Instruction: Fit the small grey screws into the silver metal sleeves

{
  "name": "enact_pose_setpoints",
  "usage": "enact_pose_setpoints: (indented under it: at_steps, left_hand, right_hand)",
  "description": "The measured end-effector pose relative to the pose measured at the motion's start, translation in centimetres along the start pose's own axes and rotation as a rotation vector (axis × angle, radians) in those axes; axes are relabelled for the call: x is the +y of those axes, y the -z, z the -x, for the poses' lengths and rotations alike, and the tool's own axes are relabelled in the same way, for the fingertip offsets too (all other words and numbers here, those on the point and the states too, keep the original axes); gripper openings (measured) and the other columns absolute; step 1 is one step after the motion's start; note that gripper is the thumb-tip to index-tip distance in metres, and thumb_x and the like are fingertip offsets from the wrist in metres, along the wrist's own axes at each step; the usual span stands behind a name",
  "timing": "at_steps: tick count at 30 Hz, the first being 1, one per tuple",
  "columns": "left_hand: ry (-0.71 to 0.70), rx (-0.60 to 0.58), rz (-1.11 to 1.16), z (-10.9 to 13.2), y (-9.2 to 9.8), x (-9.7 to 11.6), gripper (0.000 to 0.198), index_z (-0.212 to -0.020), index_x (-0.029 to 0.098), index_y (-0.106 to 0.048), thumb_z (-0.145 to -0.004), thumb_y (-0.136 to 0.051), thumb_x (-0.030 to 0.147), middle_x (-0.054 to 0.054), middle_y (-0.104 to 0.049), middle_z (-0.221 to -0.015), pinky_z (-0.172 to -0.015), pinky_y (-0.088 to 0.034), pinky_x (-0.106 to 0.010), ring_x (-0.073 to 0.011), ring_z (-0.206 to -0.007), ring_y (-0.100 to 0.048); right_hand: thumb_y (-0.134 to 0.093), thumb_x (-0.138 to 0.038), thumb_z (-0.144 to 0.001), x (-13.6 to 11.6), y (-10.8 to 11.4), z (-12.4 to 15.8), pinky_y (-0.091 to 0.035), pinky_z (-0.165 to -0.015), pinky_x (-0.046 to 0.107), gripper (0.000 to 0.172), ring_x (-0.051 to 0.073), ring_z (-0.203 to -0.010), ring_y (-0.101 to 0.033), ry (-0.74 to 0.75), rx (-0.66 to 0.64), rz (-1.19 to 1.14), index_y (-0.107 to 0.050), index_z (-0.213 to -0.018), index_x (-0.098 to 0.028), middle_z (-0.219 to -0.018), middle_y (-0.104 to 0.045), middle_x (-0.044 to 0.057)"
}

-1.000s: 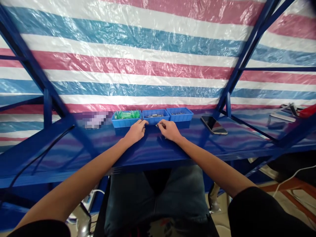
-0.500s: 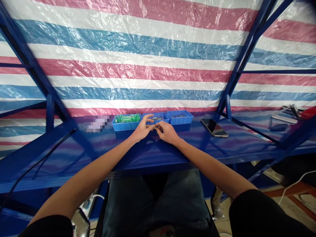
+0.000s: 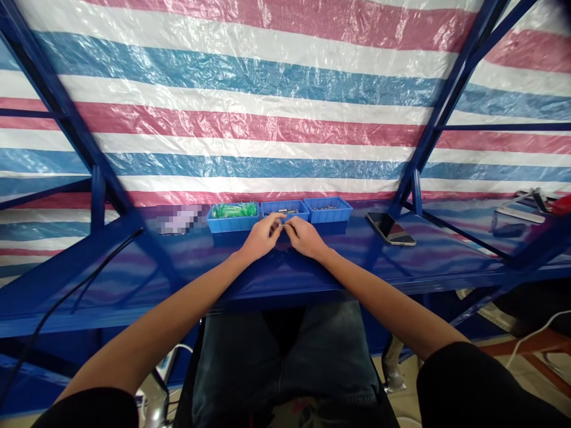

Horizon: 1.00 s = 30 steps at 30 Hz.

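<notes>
My left hand and my right hand meet fingertip to fingertip above the blue shelf, in front of the middle blue tray. Both pinch a tiny metal part between them, too small to name. The left blue tray holds several green plastic pieces. Small dark metal parts fill the middle tray and the right blue tray.
A black phone lies on the shelf right of the trays. A blurred label sits left of them. Blue rack struts slant at both sides, and a black cable runs down the left. A striped tarp hangs behind.
My hands came away from the middle tray's front edge and drew together. Their fingertips now pinch a small part between them.
</notes>
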<state>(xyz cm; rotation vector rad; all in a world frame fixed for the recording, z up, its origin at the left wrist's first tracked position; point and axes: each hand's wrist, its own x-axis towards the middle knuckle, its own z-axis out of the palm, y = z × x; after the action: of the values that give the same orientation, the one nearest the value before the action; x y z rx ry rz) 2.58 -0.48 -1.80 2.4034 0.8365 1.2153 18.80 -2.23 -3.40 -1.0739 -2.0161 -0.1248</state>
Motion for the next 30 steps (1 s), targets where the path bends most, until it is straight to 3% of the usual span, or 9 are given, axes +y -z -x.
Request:
enact_pose_setpoints:
  at_steps: [3,6,14,18,24,30]
  left_hand:
    - [0.03,0.002,0.014,0.12,0.22,0.05,0.035,-0.121,0.017,-0.048,-0.087,-0.046,0.022,-0.001,-0.062,-0.078,-0.066,-0.047,-0.025,-0.0148,-0.069,-0.059]
    - [0.044,-0.026,0.045,0.24,0.36,-0.02,0.038,-0.125,0.017,-0.046,-0.087,-0.045,0.023,0.001,-0.061,-0.073,-0.063,-0.047,-0.023,-0.0132,-0.064,-0.058]
    - [0.037,-0.103,0.125,0.28,0.44,-0.12,0.044,-0.131,0.018,-0.035,-0.089,-0.044,0.022,0.001,-0.061,-0.076,-0.072,-0.049,-0.025,-0.0138,-0.071,-0.062]
    - [0.02,-0.104,0.114,0.27,0.55,0.08,0.042,-0.13,0.018,-0.036,-0.089,-0.043,0.022,0.0,-0.061,-0.077,-0.069,-0.049,-0.025,-0.0134,-0.069,-0.061]
    - [-0.038,-0.019,0.04,0.18,0.58,0.28,0.044,-0.124,0.016,-0.043,-0.081,-0.051,0.016,-0.006,-0.055,-0.095,-0.06,-0.046,-0.022,-0.0114,-0.068,-0.055]
    - [-0.092,-0.024,-0.028,0.33,0.39,0.24,0.037,-0.117,0.018,-0.051,-0.08,-0.049,0.012,-0.004,-0.057,-0.093,-0.066,-0.046,-0.025,-0.0129,-0.072,-0.053]
  right_hand:
    - [-0.046,-0.019,-0.086,-0.34,0.52,0.16,-0.043,-0.07,0.029,0.013,0.019,-0.08,-0.055,0.045,0.009,0.005,-0.051,-0.098,-0.018,-0.089,-0.057,0.007]
    - [-0.044,-0.015,-0.084,-0.46,0.7,0.2,-0.043,-0.072,0.03,0.012,0.019,-0.079,-0.054,0.078,0.004,0.021,-0.052,-0.093,-0.019,-0.088,-0.057,0.007]
    - [-0.046,-0.019,-0.085,-0.45,0.61,0.21,-0.043,-0.072,0.03,0.012,0.02,-0.084,-0.055,0.09,-0.001,0.048,-0.051,-0.097,-0.019,-0.094,-0.056,0.007]
    - [-0.044,-0.02,-0.088,-0.58,0.71,0.22,-0.041,-0.068,0.028,0.008,0.017,-0.076,-0.054,0.079,-0.008,0.047,-0.052,-0.087,-0.02,-0.086,-0.055,0.005]
    - [-0.034,-0.022,-0.093,-0.19,0.33,-0.03,-0.04,-0.07,0.029,0.023,0.017,-0.076,-0.052,0.026,-0.002,0.042,-0.048,-0.075,-0.021,-0.077,-0.05,0.003]
    - [-0.03,-0.022,-0.094,0.02,-0.03,-0.16,-0.039,-0.068,0.028,0.026,0.016,-0.072,-0.05,-0.002,-0.022,0.022,-0.046,-0.074,-0.021,-0.074,-0.05,0.003]
